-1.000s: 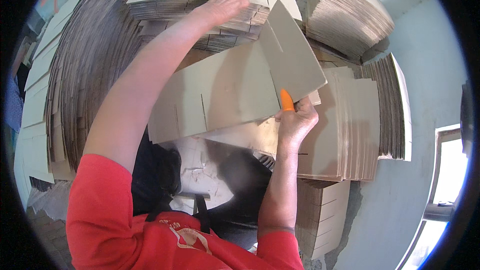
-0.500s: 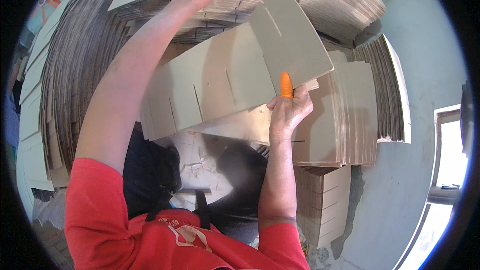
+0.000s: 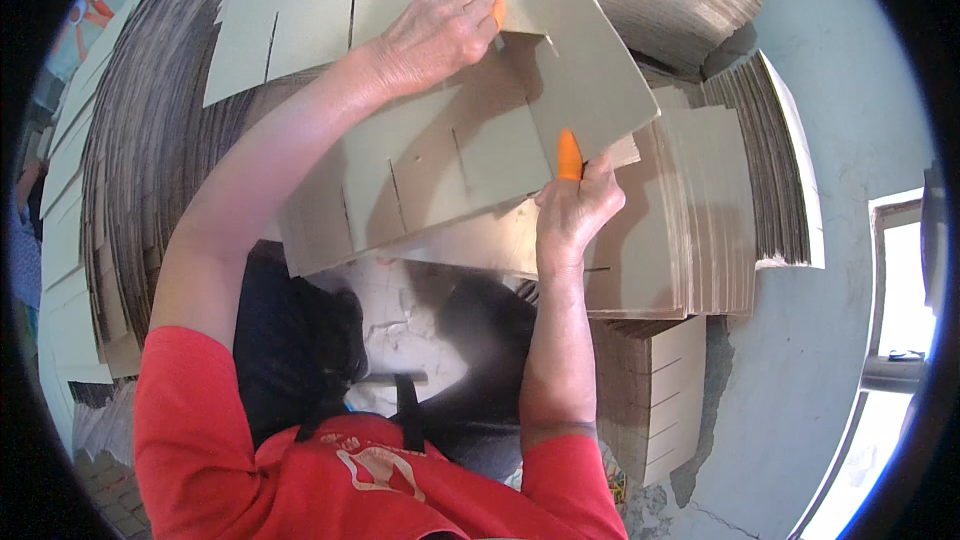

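My left hand (image 3: 440, 40), an orange finger cot on one fingertip, is closed on the near edge of a flat slotted cardboard sheet (image 3: 310, 15) at the top. That edge overlaps a second slotted cardboard piece (image 3: 425, 175), which lies slanted in front of me with its right end panel (image 3: 590, 55) bent upward. My right hand (image 3: 580, 205) grips this bent cardboard piece at its near right corner. Its orange-covered finger shows in front of the panel; the other fingers are partly hidden. The left fingertips reach close to the upright panel.
A tall stack of cardboard sheets (image 3: 165, 140) stands at the left. More stacks are at the back right (image 3: 670, 0), beside my right hand (image 3: 715, 210) and below it (image 3: 660, 400). A pale wall (image 3: 790, 370) with a window (image 3: 895, 290) bounds the right.
My left hand has come nearer and slightly right, bringing the upper slotted sheet with it over the bent piece. My right hand keeps its grip and has hardly moved.
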`<state>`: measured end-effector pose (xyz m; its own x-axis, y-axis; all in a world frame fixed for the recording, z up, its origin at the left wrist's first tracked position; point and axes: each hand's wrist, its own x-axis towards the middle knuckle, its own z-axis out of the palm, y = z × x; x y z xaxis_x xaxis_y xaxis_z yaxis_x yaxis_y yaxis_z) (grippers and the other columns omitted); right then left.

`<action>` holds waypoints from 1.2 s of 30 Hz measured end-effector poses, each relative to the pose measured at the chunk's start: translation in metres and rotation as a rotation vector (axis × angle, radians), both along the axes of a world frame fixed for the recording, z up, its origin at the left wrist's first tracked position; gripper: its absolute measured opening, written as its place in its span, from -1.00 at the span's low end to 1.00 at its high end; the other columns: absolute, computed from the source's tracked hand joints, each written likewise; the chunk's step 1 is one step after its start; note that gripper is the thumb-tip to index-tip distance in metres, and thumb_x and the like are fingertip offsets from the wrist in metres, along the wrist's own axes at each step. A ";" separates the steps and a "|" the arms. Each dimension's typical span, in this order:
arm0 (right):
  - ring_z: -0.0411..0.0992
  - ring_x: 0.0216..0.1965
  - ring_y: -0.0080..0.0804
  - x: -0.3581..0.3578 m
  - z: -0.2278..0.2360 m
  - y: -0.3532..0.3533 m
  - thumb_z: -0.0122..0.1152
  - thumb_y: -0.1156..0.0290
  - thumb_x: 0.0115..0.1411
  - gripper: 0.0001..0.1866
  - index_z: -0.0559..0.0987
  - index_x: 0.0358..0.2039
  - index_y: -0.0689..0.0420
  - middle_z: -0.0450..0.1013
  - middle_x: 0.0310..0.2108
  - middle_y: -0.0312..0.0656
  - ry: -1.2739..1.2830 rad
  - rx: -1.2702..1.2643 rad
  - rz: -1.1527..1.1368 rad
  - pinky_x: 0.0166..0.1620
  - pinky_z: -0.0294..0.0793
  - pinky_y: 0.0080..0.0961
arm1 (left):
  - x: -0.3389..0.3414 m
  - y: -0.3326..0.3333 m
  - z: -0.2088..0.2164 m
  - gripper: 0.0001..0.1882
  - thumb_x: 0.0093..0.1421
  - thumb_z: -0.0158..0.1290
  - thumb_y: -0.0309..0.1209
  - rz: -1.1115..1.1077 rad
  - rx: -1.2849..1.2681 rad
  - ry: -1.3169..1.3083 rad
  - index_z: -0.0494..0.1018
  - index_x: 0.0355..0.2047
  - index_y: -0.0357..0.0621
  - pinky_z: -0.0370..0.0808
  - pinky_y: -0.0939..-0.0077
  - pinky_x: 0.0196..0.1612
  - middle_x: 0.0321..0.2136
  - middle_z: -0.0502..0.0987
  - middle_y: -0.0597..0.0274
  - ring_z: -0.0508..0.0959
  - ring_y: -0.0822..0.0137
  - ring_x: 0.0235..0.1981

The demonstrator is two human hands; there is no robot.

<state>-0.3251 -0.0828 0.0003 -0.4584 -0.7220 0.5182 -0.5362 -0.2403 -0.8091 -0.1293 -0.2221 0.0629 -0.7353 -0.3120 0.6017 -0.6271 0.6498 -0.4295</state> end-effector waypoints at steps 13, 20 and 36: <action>0.51 -0.36 0.23 0.031 0.075 0.027 0.12 0.71 -0.02 -0.80 0.53 -0.31 0.31 0.51 -0.48 0.19 0.697 0.356 -0.061 -0.29 0.50 -0.04 | 0.012 0.146 0.040 -0.60 0.09 0.19 -0.32 -0.119 0.424 0.325 0.49 -0.10 -0.32 0.59 0.37 -0.25 -0.23 0.56 0.14 0.56 0.21 -0.24; 0.50 -0.13 0.19 0.060 0.126 -0.024 0.07 0.60 0.06 -0.83 0.56 -0.32 0.32 0.52 -0.26 0.21 0.886 0.471 0.173 -0.11 0.49 0.00 | 0.084 0.188 0.028 -0.25 -0.02 0.33 -0.13 0.137 0.519 0.511 0.41 0.14 -0.22 0.50 0.21 0.00 0.05 0.49 -0.07 0.52 -0.02 -0.05; 0.54 -0.28 0.07 -0.009 0.048 0.051 0.27 0.34 0.17 -0.64 0.51 0.00 0.04 0.56 -0.24 0.04 0.899 0.214 -0.156 -0.25 0.52 -0.10 | 0.154 0.187 -0.032 -0.44 0.08 0.27 -0.23 0.242 0.497 0.622 0.47 0.06 -0.20 0.45 0.18 0.08 0.00 0.55 -0.02 0.50 -0.02 0.05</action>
